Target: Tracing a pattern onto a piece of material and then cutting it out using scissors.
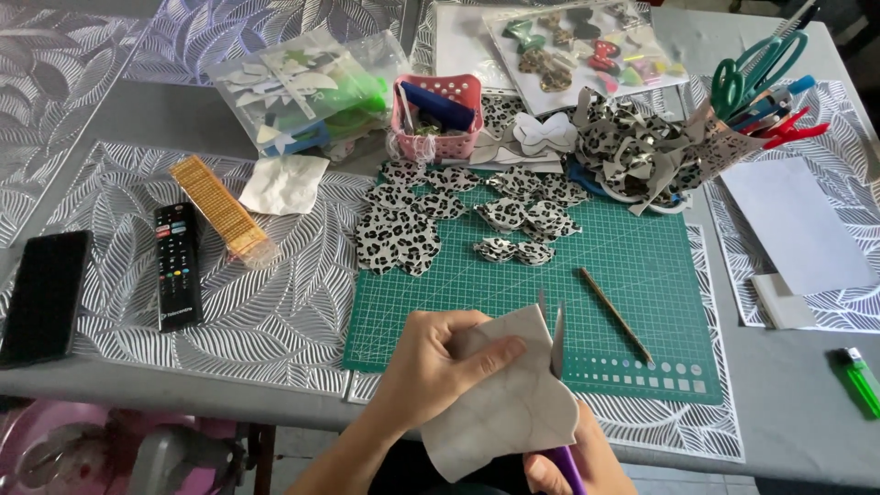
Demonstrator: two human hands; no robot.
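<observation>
- Left hand point(431, 367) closed on a pale sheet point(509, 403), thumb on top, fingers under it, holding it up near the front edge of the worktop point(788, 403).
- Right hand point(568, 463) low in the picture, mostly hidden behind the sheet, wrapped around the purple handles of the scissors point(556, 367).
- Blades pointing up and away, a little apart, biting into the right side of the sheet.
- Sheet showing its plain back, with a wavy cut edge at the lower right.
- Best to hold the sheet tight and flat, close to the blades but with the thumb kept well away from them.
- Better to turn the sheet slowly with the left hand than to twist the scissors.
- Small, slow snips on the curves; longer cuts only on straight bits.
- Green cutting mat point(642, 266) just beyond the hands, with a thin brown pencil point(614, 314) lying on it.
- Spotted bow shapes point(431, 215) already cut, spread over the far side of the mat.
- Pink basket point(438, 115) behind them, and a cup of scissors and pens point(747, 101) at the far right.
- Remote control point(177, 266) and a dark phone point(44, 295) lying to the left, well apart from the cutting.
- Green lighter point(862, 378) at the right edge.
</observation>
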